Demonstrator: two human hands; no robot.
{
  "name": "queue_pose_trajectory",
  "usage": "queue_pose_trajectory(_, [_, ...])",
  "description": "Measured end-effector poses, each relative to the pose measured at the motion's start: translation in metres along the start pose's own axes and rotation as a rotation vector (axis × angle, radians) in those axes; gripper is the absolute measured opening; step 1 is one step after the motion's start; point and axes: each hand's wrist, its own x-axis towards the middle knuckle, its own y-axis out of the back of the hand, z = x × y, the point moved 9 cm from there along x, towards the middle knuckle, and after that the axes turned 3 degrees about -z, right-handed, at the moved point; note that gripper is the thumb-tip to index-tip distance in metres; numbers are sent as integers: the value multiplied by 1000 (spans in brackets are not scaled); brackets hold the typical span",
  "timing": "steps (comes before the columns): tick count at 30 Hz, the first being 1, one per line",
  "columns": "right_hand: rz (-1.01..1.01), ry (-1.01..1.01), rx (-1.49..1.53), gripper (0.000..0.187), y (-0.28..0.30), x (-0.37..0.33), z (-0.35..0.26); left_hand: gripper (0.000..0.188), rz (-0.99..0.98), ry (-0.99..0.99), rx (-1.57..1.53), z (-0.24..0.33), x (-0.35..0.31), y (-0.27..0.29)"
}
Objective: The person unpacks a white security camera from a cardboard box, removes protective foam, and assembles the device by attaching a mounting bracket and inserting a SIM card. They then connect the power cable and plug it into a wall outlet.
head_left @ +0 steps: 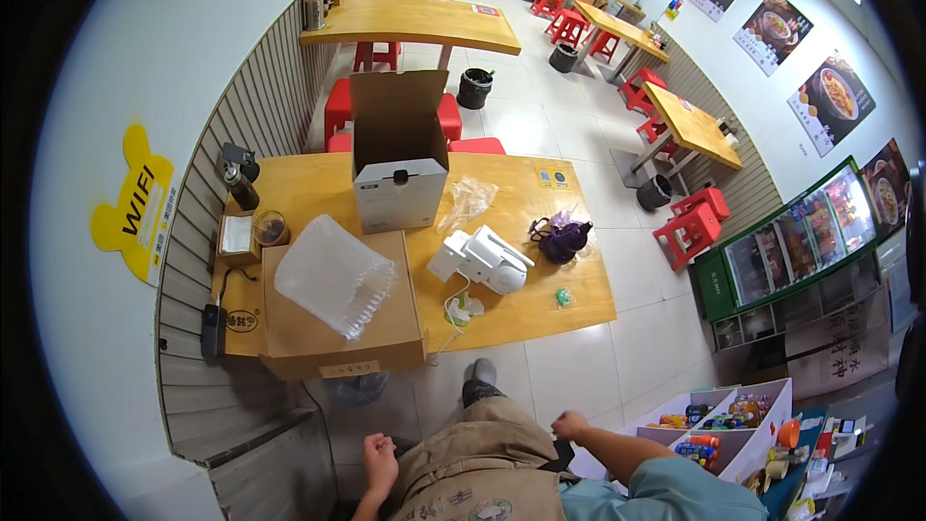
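Observation:
My left hand (380, 461) hangs at my left side, its fingers curled in, with nothing seen in them. On the other side my right hand (571, 425) is closed in a loose fist and also seems to hold nothing. Neither hand touches the wooden table (502, 320) ahead of me. On that table lies a white camera-like device (485, 259) with a stubby antenna and a white cable. Behind it stands an open white carton (401, 195), flaps up. A brown cardboard box (333, 355) carries a clear plastic bubble bag (335, 275).
A dark purple bag (564, 240), a small green item (563, 297) and a crumpled clear bag (468, 203) lie on the table. A green-framed drinks fridge (801, 241) and a white shelf of bottles (748, 449) stand to my right. Red stools (690, 227) line farther tables.

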Motion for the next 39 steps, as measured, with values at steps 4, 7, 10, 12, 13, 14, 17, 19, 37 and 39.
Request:
queue_pose_trajectory(4, [-435, 664, -178, 41, -31, -15, 13, 26, -3, 40, 43, 9, 17, -41])
queue_pose_trajectory(7, [-366, 404, 205, 40, 23, 24, 33, 29, 37, 71, 308, 2, 26, -71])
queue_pose_trajectory(10, [-167, 300, 58, 45, 78, 83, 27, 34, 117, 283, 704, -48, 18, -70])
queue_pose_trajectory(12, [-139, 319, -47, 51, 125, 104, 17, 54, 56, 477, 837, -63, -1, -94])
queue_pose_trajectory(13, [-171, 316, -50, 53, 146, 107, 7, 61, 32, 603, 803, -81, -7, -101])
queue_pose_trajectory(14, [-170, 313, -145, 50, 165, 110, -1, 64, 74, 589, 736, -86, -6, -108])
queue_pose_trajectory(17, [-154, 479, -357, 46, 214, 119, -28, 64, 187, 506, 642, -65, 1, -129])
queue_pose_trajectory(19, [-233, 510, -448, 44, 235, 122, -42, 56, 242, 437, 712, -8, 11, -161])
queue_pose_trajectory(37, [-162, 641, -430, 42, 316, 23, -133, 12, 368, -497, 226, 348, 63, -207])
queue_pose_trajectory(39, [-160, 598, -429, 42, 316, 23, -127, 11, 300, -432, 283, 325, 51, -215])
